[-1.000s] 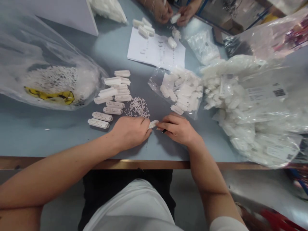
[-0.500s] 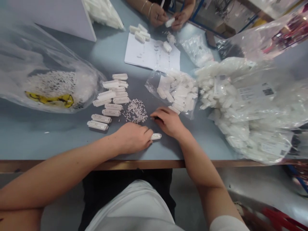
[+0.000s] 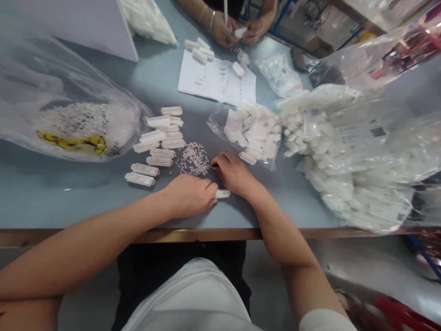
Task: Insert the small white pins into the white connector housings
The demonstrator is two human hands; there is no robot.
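Observation:
My left hand rests curled on the grey table, its fingertips closed on one end of a small white plastic connector. My right hand has its fingers bent down at the edge of a heap of tiny white pins, pinching there; what it holds is too small to see. Left of the pins lie rows of finished white connectors. An open clear bag of white connector housings sits just beyond my right hand.
A big clear bag with a yellow label fills the left. Large bags of white parts crowd the right. At the far edge another person's hands work over a paper sheet with a few connectors. The table's wooden front edge is close.
My right hand has left the connector and reached forward-left to the pin heap. My left hand stays holding the connector down on the table.

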